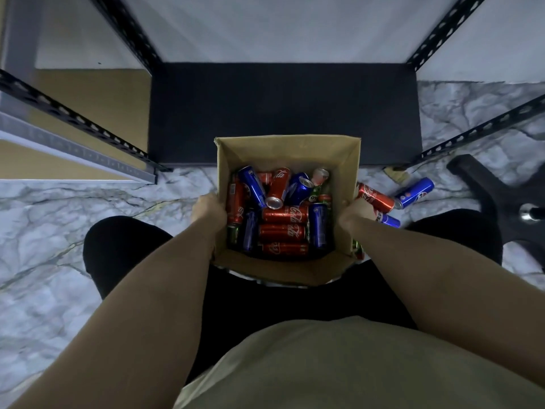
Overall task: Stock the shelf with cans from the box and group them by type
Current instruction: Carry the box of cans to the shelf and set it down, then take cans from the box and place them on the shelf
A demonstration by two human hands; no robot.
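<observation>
An open cardboard box (286, 149) sits in front of me, between my knees. Inside lie several cans in a jumble: red cola cans (284, 215), blue cola cans (253, 187) and a few green ones (233, 235). My left hand (210, 208) grips the box's left wall, fingers curled over its edge. On the opposite wall my right hand (355, 214) grips the same way. The black shelf board (283, 113) lies low just beyond the box, with nothing on it.
On the marble floor right of the box lie a red can (376, 196) and two blue cans (414, 192), (389, 220). Black perforated shelf posts (448, 22) rise at the corners. A black chair base (498, 190) stands at the right.
</observation>
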